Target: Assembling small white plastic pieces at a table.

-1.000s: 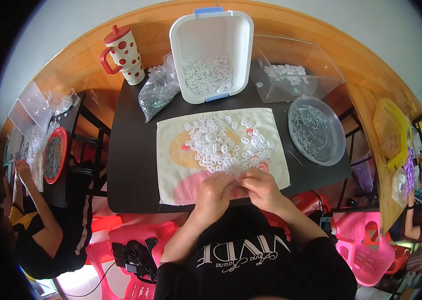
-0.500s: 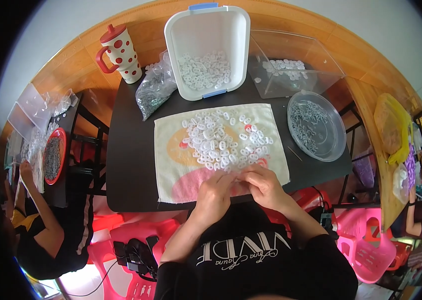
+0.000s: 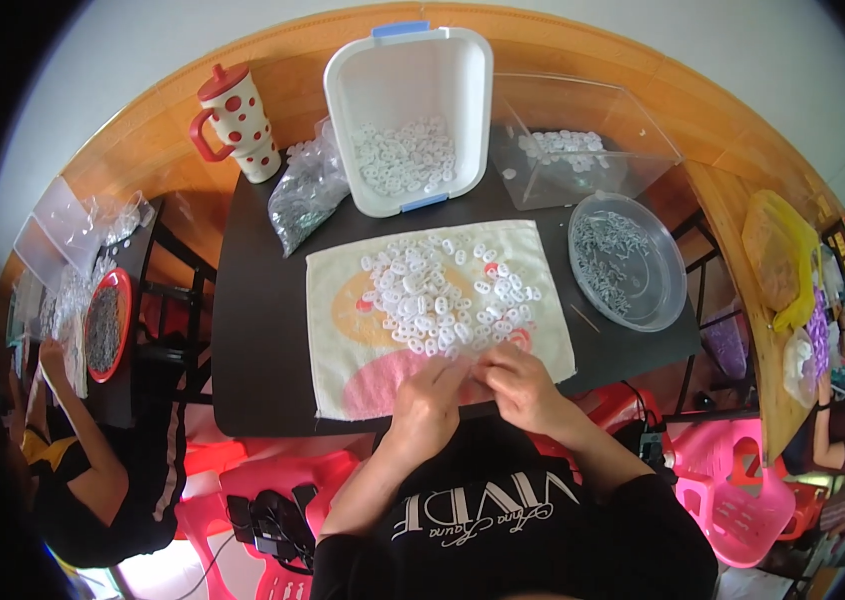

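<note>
My left hand [image 3: 430,402] and my right hand [image 3: 523,390] meet over the near edge of a cream and pink towel [image 3: 338,375]. Their fingertips are pinched close together, and whatever they hold is too small and hidden to name. Just beyond the fingers, a heap of small white oval plastic pieces with holes [image 3: 413,290] lies on the towel. Smaller groups of the same pieces are spread to its right. To the right of the towel is a round clear tub [image 3: 665,285] with many small grey metal parts [image 3: 611,255].
Behind the towel a white bin [image 3: 340,120] leans with more white pieces inside. Beside it are a bag of metal parts [image 3: 308,200], a red-dotted tumbler [image 3: 241,125] and a clear box [image 3: 633,155]. A thin stick [image 3: 586,319] lies near the tub. Another person's arm [image 3: 73,395] is at left.
The whole view has shifted slightly, so the table's things sit a little lower in the picture. Both hands stay pinched together at the towel's near edge, with small finger movements.
</note>
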`<state>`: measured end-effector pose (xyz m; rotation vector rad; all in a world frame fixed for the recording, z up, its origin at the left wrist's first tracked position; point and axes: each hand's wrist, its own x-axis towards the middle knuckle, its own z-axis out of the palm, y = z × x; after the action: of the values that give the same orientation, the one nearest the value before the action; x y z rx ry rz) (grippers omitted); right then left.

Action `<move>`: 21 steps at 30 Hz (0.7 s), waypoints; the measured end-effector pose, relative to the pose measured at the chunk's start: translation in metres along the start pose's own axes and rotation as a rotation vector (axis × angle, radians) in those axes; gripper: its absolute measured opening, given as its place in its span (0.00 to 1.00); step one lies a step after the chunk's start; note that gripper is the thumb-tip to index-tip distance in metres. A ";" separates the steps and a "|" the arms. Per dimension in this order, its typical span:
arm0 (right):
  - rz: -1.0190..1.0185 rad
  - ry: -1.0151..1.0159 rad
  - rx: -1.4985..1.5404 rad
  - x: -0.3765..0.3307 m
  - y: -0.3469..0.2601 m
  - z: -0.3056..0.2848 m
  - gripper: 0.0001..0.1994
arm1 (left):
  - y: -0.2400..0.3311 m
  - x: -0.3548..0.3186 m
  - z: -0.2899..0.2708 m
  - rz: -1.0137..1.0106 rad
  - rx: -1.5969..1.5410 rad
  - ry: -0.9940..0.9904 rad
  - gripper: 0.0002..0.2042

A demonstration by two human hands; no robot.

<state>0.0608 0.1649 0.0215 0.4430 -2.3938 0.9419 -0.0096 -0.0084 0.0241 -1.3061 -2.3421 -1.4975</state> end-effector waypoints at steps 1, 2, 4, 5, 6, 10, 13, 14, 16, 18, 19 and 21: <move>-0.007 -0.039 -0.017 -0.001 0.000 0.000 0.13 | -0.002 -0.001 0.000 0.015 -0.007 -0.002 0.11; -0.013 -0.078 -0.033 -0.003 -0.001 0.000 0.11 | -0.003 -0.004 -0.001 0.013 0.013 -0.035 0.11; -0.025 -0.098 -0.048 -0.005 -0.001 0.000 0.10 | -0.004 -0.008 -0.001 0.025 0.029 -0.073 0.12; -0.039 -0.117 -0.022 -0.004 -0.001 -0.001 0.10 | -0.004 -0.009 -0.001 0.039 0.054 -0.076 0.12; -0.053 -0.137 0.005 -0.005 -0.001 -0.001 0.11 | -0.005 -0.010 -0.001 0.053 0.080 -0.078 0.12; -0.101 -0.144 0.021 -0.002 -0.001 -0.003 0.12 | 0.000 -0.007 -0.002 0.110 0.150 -0.120 0.10; -0.083 -0.191 0.001 -0.001 -0.002 -0.005 0.10 | 0.002 -0.004 -0.002 0.150 0.185 -0.155 0.11; -0.080 -0.189 0.001 -0.002 -0.001 -0.005 0.10 | 0.001 -0.003 -0.003 0.150 0.184 -0.159 0.11; -0.073 -0.202 0.012 -0.003 0.002 -0.005 0.10 | 0.000 -0.002 -0.004 0.189 0.179 -0.197 0.12; -0.089 -0.206 -0.008 0.001 0.000 -0.005 0.10 | 0.001 0.001 -0.004 0.208 0.213 -0.230 0.11; -0.107 -0.211 -0.028 0.003 -0.002 -0.005 0.10 | 0.001 0.001 -0.005 0.228 0.248 -0.260 0.10; -0.095 -0.184 0.009 0.003 0.000 -0.003 0.10 | -0.001 -0.001 -0.005 0.218 0.220 -0.235 0.11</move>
<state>0.0595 0.1665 0.0251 0.6672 -2.5080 0.9038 -0.0114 -0.0128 0.0255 -1.6880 -2.3196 -1.0424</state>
